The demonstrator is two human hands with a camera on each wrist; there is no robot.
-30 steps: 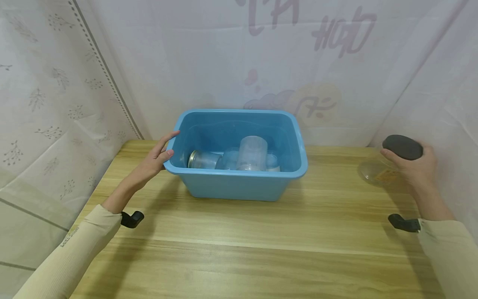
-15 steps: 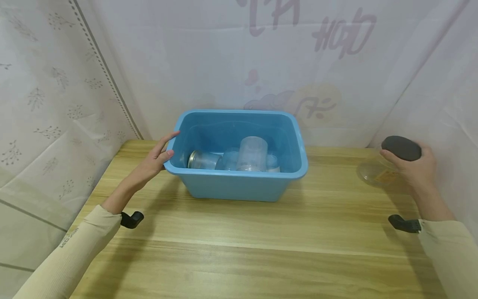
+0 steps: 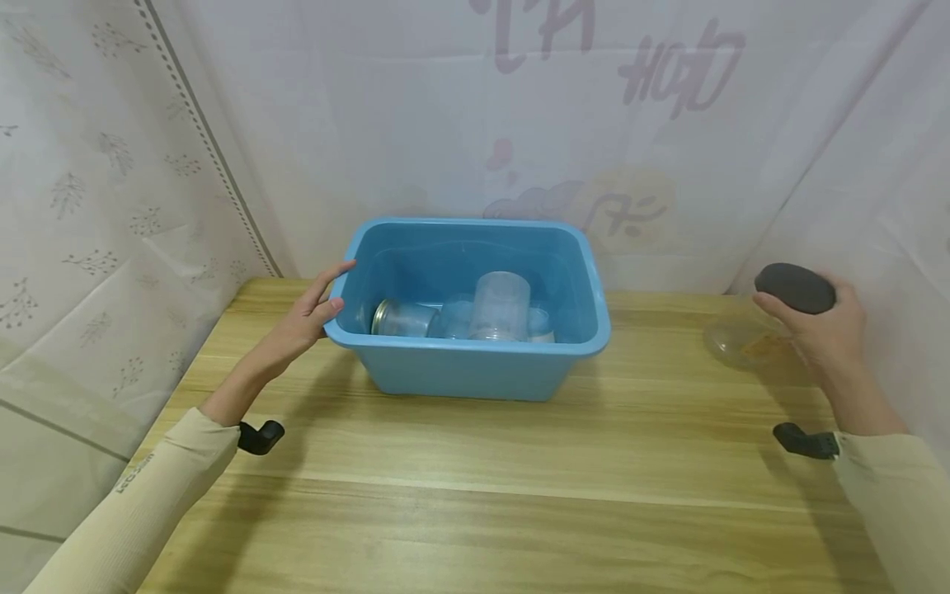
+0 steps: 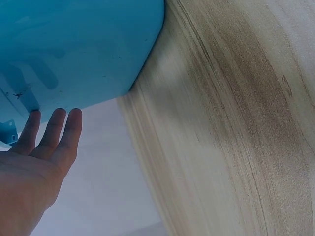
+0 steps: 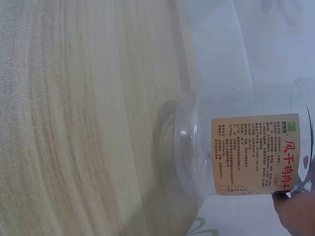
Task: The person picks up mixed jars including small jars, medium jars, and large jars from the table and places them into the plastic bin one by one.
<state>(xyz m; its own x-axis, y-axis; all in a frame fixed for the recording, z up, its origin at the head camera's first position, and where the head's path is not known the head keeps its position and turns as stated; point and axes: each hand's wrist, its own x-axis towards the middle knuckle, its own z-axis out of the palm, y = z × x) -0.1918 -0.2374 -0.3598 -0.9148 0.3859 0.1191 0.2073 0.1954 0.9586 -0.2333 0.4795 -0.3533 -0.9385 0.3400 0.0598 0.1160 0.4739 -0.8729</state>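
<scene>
A blue plastic tub [image 3: 475,369] stands on the table near the back. My left hand [image 3: 297,326] rests at its left rim, thumb and index fingertip on the edge. In the left wrist view, three fairly straight fingers [image 4: 69,135] reach up to the tub's outer wall. Far to the right, my right hand [image 3: 834,334] grips a clear plastic jar [image 5: 197,147] around its dark lid [image 3: 795,288]. The jar carries an orange-brown label [image 5: 256,155] with printed characters, and its base is close over the tabletop.
Inside the tub lie a clear jar with a gold lid [image 3: 404,318], an upright frosted container [image 3: 501,305] and other clear containers. The wooden table [image 3: 475,487] ends at patterned cloth [image 3: 416,124] behind and at both sides.
My right hand and the jar have shifted slightly up and left, the jar's base swinging a little toward the tub. The left hand and tub stay practically in place.
</scene>
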